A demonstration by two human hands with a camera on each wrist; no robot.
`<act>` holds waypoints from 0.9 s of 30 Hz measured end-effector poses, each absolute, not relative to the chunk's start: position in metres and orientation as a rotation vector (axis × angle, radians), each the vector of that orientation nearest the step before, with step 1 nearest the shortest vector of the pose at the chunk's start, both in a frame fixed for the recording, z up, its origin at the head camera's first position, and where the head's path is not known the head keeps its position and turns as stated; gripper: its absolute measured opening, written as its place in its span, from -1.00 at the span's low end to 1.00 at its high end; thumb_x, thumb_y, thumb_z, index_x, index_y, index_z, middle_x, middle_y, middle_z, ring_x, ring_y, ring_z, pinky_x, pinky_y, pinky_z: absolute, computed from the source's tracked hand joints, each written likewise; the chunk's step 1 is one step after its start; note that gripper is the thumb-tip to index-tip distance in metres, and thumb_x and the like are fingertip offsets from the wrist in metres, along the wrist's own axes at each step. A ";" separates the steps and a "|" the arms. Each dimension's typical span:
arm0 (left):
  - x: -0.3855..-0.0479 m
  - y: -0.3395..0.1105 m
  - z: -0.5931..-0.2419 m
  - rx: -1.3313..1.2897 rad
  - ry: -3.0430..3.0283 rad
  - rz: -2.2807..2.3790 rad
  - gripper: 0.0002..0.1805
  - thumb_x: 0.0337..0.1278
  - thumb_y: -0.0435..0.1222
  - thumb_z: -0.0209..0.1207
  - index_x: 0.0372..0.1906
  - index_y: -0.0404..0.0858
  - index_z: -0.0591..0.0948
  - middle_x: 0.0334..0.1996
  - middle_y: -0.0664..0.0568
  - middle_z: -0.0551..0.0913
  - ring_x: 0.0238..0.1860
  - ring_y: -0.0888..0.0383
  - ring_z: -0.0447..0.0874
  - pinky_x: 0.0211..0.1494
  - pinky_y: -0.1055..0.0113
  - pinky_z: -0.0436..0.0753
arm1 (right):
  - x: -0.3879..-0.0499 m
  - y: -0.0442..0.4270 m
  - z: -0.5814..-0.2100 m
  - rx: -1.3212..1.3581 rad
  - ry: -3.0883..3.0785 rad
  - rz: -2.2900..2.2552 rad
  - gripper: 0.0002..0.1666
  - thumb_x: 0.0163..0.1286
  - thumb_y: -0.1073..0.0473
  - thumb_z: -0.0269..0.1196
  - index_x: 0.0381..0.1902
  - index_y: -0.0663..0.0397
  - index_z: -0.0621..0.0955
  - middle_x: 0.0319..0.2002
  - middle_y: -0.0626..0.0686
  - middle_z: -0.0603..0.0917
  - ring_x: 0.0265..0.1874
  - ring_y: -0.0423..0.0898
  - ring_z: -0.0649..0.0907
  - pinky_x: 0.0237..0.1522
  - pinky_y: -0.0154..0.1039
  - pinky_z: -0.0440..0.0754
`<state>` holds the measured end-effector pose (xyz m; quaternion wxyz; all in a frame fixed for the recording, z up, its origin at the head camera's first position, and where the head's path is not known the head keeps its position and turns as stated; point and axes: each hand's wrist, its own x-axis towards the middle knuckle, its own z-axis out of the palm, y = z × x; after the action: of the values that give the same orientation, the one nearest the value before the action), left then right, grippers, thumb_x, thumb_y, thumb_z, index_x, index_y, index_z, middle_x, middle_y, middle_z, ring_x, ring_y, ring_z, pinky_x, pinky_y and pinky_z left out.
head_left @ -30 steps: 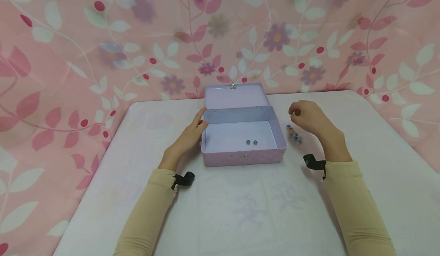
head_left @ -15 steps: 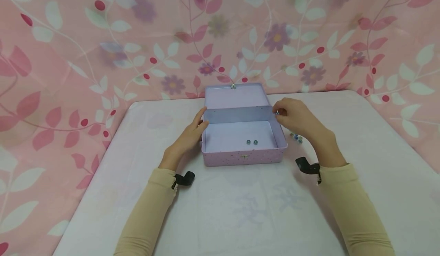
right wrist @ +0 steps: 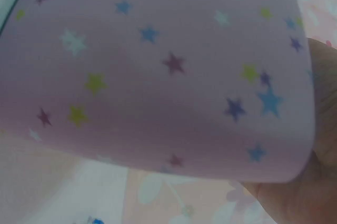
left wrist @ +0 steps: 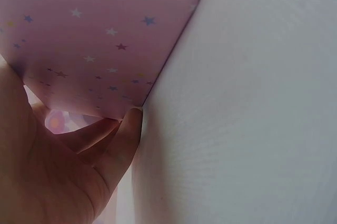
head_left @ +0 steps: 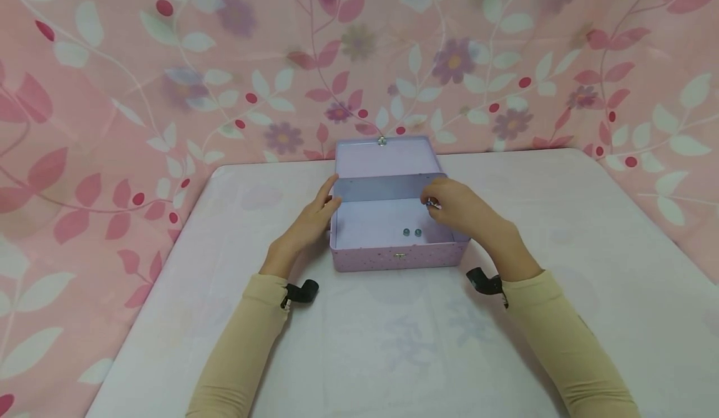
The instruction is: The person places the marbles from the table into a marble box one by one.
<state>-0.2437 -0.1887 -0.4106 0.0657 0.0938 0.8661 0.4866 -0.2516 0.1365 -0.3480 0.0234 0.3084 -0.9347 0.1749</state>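
Note:
A lilac box (head_left: 393, 259) with its lid (head_left: 387, 158) raised stands on the table; two greenish marbles (head_left: 406, 232) lie on its floor. My left hand (head_left: 306, 224) rests against the box's left side, fingers relaxed, fingertips touching the star-printed wall (left wrist: 100, 40) in the left wrist view. Over the right part of the box, my right hand (head_left: 463, 209) pinches a small bluish marble (head_left: 431, 203) between thumb and fingers. In the right wrist view the box's outer wall (right wrist: 158, 87) hides most of that hand (right wrist: 324, 129), including its fingertips.
A white cloth covers the table (head_left: 359, 343). Pink floral fabric (head_left: 224, 62) hangs behind it. At the bottom of the right wrist view a blue marble (right wrist: 97, 221) is partly visible; in the head view my right arm hides the spot beside the box.
My right hand has moved left from beside the box to above its inside, carrying the small marble. The left hand and the two marbles in the box have stayed put.

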 end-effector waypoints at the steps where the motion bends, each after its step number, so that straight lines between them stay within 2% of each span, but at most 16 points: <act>1: -0.244 -0.189 -0.410 0.281 2.612 1.469 -0.34 0.49 0.17 -0.19 0.55 0.40 -0.12 0.54 -0.21 0.15 0.52 -0.14 0.19 0.39 -0.15 0.41 | -0.251 0.135 -0.350 0.962 -2.897 0.530 -0.82 0.32 0.34 0.21 -0.16 0.21 0.69 -0.26 0.08 0.63 -0.26 -0.01 0.56 -0.13 -0.10 0.59; 13: -0.244 -0.187 -0.410 0.267 2.620 1.454 -0.35 0.50 0.13 -0.19 0.55 0.41 -0.12 0.53 -0.23 0.16 0.49 -0.17 0.25 0.38 -0.15 0.41 | -0.251 0.122 -0.371 0.952 -2.980 0.426 -0.82 0.32 0.34 0.26 -0.14 0.14 0.71 -0.18 0.04 0.70 -0.15 -0.01 0.64 0.01 -0.05 0.65; 27: -0.243 -0.188 -0.410 0.274 2.611 1.467 -0.34 0.48 0.19 -0.21 0.55 0.41 -0.13 0.54 -0.20 0.14 0.52 -0.13 0.19 0.41 -0.14 0.40 | -0.246 0.119 -0.371 0.963 -3.004 0.228 -0.85 0.31 0.28 0.28 -0.18 0.03 0.72 -0.18 0.01 0.72 -0.28 -0.07 0.64 -0.15 -0.08 0.67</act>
<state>-0.2429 -0.1879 -0.4097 0.0669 0.0907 0.8663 0.4866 -0.2465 0.1188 -0.3711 -0.0107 0.3043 -0.9498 0.0722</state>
